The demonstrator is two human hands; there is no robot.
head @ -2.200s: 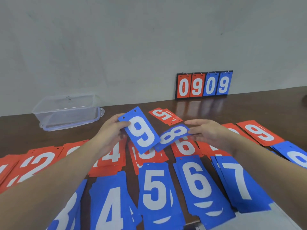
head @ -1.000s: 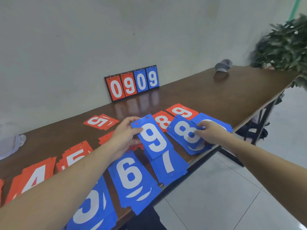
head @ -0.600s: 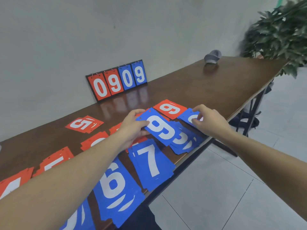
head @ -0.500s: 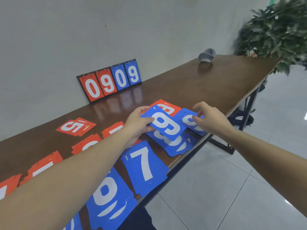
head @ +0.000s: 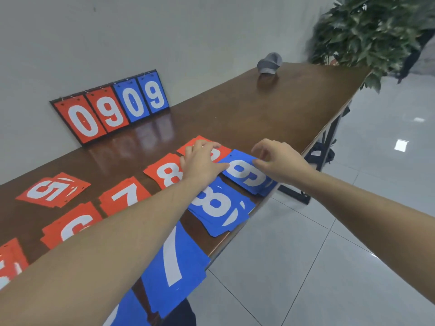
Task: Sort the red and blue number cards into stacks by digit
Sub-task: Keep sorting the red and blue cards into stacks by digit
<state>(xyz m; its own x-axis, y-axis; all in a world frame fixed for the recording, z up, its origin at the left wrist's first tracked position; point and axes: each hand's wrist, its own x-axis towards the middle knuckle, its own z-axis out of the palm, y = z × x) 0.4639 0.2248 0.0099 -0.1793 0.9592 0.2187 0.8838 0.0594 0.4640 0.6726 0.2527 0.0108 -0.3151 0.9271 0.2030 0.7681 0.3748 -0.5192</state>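
At the desk's [head: 270,107] near edge: blue 9 stack [head: 247,175], between my hands. My left hand [head: 202,165] lies flat, fingers straight, thumb tip touching that stack's top card. My right hand [head: 277,161] hovers over its right side, fingers loosely curled; whether it pinches the card I cannot tell. Blue 8 stack [head: 219,208] just beside; red 8 stack [head: 164,172] behind.

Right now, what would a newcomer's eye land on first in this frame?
Probably both hands meeting over the blue 9 card near the table's front edge: the left hand lies flat, the right hand touches its far side. Next, the scoreboard reading 0909 against the wall.
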